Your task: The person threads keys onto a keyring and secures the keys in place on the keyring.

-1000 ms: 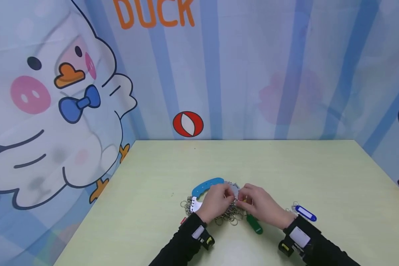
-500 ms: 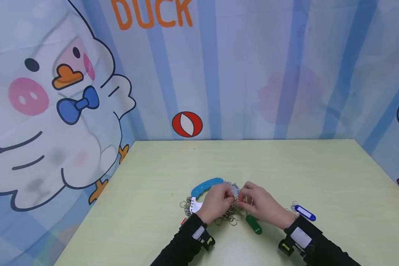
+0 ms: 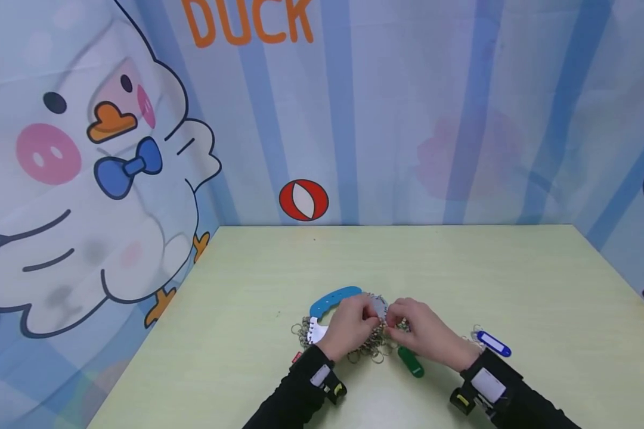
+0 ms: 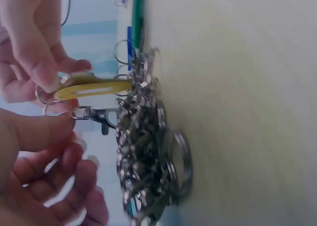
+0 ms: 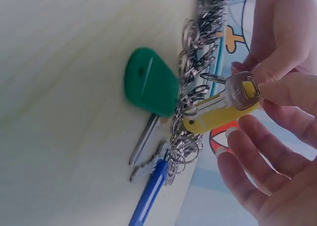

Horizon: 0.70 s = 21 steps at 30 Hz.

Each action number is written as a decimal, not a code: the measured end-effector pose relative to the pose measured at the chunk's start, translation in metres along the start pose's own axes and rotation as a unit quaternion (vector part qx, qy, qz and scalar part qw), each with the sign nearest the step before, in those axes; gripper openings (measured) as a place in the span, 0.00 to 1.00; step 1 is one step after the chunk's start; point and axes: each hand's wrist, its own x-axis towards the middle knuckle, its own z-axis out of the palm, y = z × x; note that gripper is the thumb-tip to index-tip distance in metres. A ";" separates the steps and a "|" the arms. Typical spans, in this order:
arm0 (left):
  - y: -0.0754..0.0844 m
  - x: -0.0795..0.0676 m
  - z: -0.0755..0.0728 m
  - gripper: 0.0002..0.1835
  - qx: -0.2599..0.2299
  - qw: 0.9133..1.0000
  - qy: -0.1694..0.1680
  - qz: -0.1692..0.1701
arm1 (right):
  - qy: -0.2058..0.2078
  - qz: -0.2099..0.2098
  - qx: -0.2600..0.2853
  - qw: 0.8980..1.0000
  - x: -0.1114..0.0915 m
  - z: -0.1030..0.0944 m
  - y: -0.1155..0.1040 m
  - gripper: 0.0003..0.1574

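In the head view my left hand [image 3: 349, 326] and right hand [image 3: 421, 330] meet over a heap of metal clasps and rings [image 3: 372, 342]. The left wrist view has my left thumb and finger pinching a small ring joined to a swivel clasp [image 4: 99, 116]. My right fingertips pinch a key ring right beside it. A yellow key tag [image 5: 213, 119] and a metal key [image 5: 240, 93] hang from that ring. Under the clasps lies a curved holder, its blue part [image 3: 335, 300] and white part [image 3: 315, 329] showing; my left hand hides some of it.
A green key tag [image 3: 411, 362] lies just in front of the heap. To the right, beside my right wrist, is a blue key tag [image 3: 494, 344] with a key. A small red tag [image 3: 297, 356] peeks out by my left cuff. Behind the table [image 3: 434, 256] hangs a cartoon curtain [image 3: 386, 119].
My right hand has shifted slightly right and down, widening the gap to my left fingertips a little. The left hand and the tags on the table stay in place.
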 end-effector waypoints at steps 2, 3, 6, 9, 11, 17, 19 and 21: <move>-0.001 0.000 0.001 0.08 0.008 1.000 0.007 0.004 | 0.001 -0.002 -0.002 1.000 0.000 0.001 -0.001 0.12; -0.001 0.000 0.001 0.07 0.021 1.000 0.005 0.017 | 0.001 -0.001 0.001 1.000 0.000 0.001 -0.001 0.11; 0.001 -0.001 0.000 0.08 0.071 0.995 0.002 0.073 | -0.005 0.014 0.023 1.000 0.001 0.003 0.001 0.09; 0.002 -0.001 -0.002 0.07 0.079 0.992 -0.001 0.101 | -0.008 0.026 0.048 0.999 0.001 0.003 0.003 0.08; 0.001 0.000 -0.002 0.08 0.048 0.995 0.000 0.085 | -0.011 0.023 0.063 0.998 0.001 0.002 0.004 0.08; -0.005 0.002 -0.002 0.08 -0.068 0.998 0.004 -0.015 | -0.017 -0.009 0.054 0.998 0.000 0.003 0.005 0.11; -0.005 0.002 -0.002 0.08 -0.091 0.995 0.001 -0.032 | -0.018 -0.003 0.057 0.998 0.000 0.005 0.005 0.09; -0.005 0.003 -0.002 0.07 -0.105 0.994 -0.008 -0.041 | -0.023 0.011 0.076 0.997 0.001 0.006 0.006 0.08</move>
